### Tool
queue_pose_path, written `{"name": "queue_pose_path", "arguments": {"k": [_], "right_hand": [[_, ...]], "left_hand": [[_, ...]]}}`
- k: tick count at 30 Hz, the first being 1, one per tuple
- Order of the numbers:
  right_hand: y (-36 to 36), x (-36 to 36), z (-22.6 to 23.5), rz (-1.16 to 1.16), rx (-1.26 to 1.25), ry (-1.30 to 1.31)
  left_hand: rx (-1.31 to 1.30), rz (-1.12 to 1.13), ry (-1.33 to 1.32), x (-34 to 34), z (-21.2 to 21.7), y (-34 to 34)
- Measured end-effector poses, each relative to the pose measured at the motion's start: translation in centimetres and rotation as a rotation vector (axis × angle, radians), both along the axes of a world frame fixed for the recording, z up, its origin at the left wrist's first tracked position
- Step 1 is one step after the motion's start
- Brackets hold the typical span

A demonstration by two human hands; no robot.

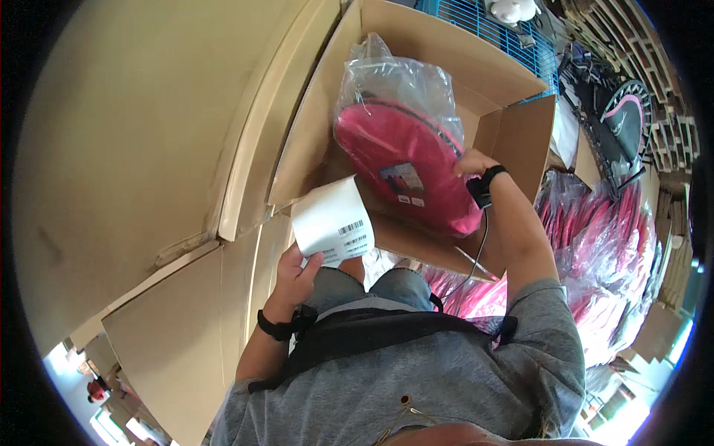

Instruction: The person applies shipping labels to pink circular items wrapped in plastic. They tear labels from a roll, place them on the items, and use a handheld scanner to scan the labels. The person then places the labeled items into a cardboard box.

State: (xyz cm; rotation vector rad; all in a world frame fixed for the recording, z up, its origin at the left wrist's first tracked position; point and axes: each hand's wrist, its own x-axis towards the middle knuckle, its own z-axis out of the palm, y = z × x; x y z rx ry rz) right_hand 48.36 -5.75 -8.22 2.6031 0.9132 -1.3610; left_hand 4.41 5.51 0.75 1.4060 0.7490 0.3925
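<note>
My left hand (297, 273) pinches the lower edge of a curled white sheet of barcode labels (331, 212), with the thumb on its front. Leaning inside an open cardboard box (446, 41) is a flat, rounded, pinkish-red fabric item with a dark edge (394, 145), packed in a clear plastic bag (394, 78); its exact kind I cannot tell. A small printed picture label (401, 178) shows on its front. My right hand (476, 165) is closed on the right edge of this bagged item, its fingertips partly hidden.
Large cardboard boxes (141, 134) stand along the left. Many more bagged pink items (595, 238) are piled at the right, beside a dark round seat with pink trim (626, 119). Behind the open box is a blue wire rack (465, 15). A thin cable (480, 253) hangs from my right wrist.
</note>
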Motion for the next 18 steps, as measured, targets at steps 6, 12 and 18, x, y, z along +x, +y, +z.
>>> {"name": "queue_pose_path", "arguments": {"k": [6,12,18], "right_hand": [[-0.4,3.9,-6.1,-0.404,0.185,-0.579],[-2.0,11.7,-13.7,-0.465,-0.052,-0.320],[-0.3,12.5,-16.3,-0.557,0.195,-0.235]], "left_hand": [[0.005,-0.041,0.178,-0.9,-1.8,-0.3],[0.037,-0.030,0.365,-2.7,-2.6,-1.0],[-0.113,-0.056,0.340,-0.6,-3.0,-1.5]]}}
